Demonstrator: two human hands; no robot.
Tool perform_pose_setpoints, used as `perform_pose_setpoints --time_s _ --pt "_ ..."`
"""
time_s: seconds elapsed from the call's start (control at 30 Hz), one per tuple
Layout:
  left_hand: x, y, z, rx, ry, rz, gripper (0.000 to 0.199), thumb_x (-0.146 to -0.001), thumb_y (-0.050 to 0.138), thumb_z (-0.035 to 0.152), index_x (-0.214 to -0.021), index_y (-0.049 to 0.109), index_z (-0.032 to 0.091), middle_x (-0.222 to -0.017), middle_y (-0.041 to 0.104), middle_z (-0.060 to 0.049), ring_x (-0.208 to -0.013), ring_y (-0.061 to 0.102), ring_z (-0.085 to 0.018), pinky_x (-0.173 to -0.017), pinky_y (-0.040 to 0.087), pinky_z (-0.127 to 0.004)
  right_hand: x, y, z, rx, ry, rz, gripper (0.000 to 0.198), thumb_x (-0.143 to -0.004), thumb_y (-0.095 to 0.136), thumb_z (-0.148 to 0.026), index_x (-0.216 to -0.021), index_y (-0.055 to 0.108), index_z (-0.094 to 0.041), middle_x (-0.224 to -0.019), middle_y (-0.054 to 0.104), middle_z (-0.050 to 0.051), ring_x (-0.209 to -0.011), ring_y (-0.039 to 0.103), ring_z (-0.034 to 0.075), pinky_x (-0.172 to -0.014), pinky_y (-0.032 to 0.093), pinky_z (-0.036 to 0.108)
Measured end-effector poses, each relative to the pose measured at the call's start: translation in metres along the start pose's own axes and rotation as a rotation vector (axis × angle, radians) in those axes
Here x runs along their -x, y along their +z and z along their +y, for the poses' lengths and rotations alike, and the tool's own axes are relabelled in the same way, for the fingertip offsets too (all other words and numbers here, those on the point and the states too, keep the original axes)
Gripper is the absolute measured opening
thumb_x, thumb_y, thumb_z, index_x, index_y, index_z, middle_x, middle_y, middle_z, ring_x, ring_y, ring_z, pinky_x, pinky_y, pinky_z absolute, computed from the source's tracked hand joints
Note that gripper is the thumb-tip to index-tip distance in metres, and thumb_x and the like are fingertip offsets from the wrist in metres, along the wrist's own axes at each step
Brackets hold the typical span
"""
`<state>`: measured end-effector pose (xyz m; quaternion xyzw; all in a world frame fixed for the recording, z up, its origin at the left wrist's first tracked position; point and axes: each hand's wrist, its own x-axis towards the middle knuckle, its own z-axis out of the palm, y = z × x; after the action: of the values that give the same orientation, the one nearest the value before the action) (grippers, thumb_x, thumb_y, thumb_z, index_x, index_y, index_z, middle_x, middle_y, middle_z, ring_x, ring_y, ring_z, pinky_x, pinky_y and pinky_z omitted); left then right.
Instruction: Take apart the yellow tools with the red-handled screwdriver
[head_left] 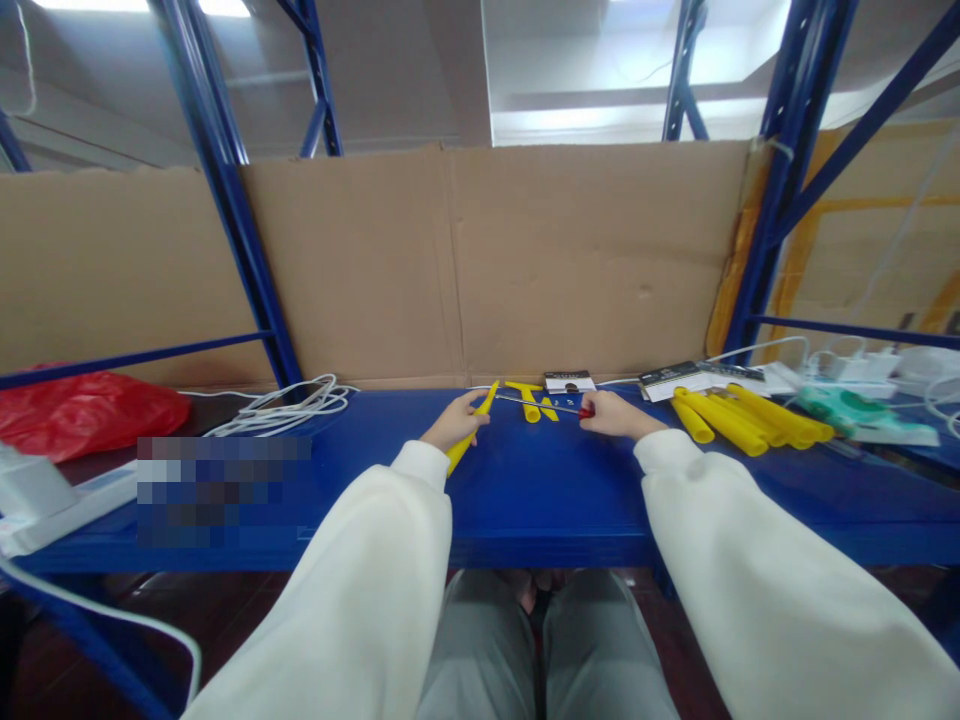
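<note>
Head view: above the blue bench [555, 510], the left hand [455, 420] pinches a yellow piece [462, 453]; the right hand's [611, 413] grip is wrapped around a red-handled screwdriver [562, 408]. The piece seems light, stiff, perhaps slippery; better held at its middle.

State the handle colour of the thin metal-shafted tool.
Red handle on the thin metal-shafted tool, in the head view.

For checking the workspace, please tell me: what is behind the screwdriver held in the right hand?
Behind the screwdriver lie yellow pieces and a black-and-white card; whatever the right hand covers cannot be seen.
</note>
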<state>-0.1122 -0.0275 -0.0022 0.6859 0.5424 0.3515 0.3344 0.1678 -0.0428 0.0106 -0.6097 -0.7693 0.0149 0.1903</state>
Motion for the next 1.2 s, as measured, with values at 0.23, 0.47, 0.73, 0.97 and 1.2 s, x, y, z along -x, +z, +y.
perform_pose_setpoints --time_s 0.23,0.47,0.73,0.97,1.2 --pt "0.004 -0.0002 0.0046 0.017 -0.013 0.014 0.067 -0.085 0.06 0.006 -0.149 0.045 0.018 -0.076 0.064 0.002 -0.037 0.05 -0.007 -0.043 0.046 -0.021 0.0004 0.0001 0.0001 -0.043 -0.008 -0.064 0.011 -0.074 0.06 -0.012 -0.08 0.069 -0.016 -0.076 0.071 0.004 -0.071 0.064 0.017 -0.063 0.044 0.022" --pt "0.0048 -0.0002 0.0058 0.053 -0.005 -0.013 0.069 -0.083 0.06 0.003 -0.149 0.045 0.019 -0.068 0.058 0.006 -0.037 0.048 -0.006 -0.042 0.046 -0.019 -0.0004 -0.001 0.0009 0.052 0.024 0.02 0.006 -0.073 0.063 -0.013 -0.073 0.067 -0.018 -0.071 0.07 0.004 -0.072 0.065 0.018 -0.063 0.043 0.023" --pt "0.0007 -0.0016 0.001 0.013 0.014 -0.026 0.07 -0.083 0.061 0.006 -0.149 0.045 0.018 -0.073 0.062 0.003 -0.038 0.05 -0.008 -0.046 0.05 -0.023 0.0046 -0.0008 -0.0016 -0.071 0.141 -0.058 0.016 -0.073 0.067 -0.013 -0.088 0.063 -0.018 -0.064 0.066 0.0 -0.05 0.062 0.013 -0.05 0.042 0.021" --pt "0.0001 -0.0006 0.0008 0.0 0.002 -0.016 0.07 -0.083 0.061 0.007 -0.15 0.044 0.017 -0.075 0.064 0.001 -0.038 0.05 -0.008 -0.045 0.049 -0.023 0.0017 -0.0014 -0.0004 0.017 0.082 0.004 0.01 -0.069 0.068 -0.014 -0.078 0.066 -0.017 -0.07 0.069 0.003 -0.067 0.066 0.018 -0.06 0.045 0.024" --pt "0.0049 -0.0005 0.0054 0.007 -0.009 0.01 0.068 -0.084 0.06 0.005 -0.149 0.045 0.018 -0.073 0.062 0.003 -0.038 0.049 -0.007 -0.043 0.047 -0.021 0.0031 -0.0025 0.0017 -0.119 -0.011 -0.1 0.006 -0.07 0.061 -0.016 -0.066 0.065 -0.018 -0.057 0.06 -0.002 -0.061 0.058 0.016 -0.06 0.043 0.024"
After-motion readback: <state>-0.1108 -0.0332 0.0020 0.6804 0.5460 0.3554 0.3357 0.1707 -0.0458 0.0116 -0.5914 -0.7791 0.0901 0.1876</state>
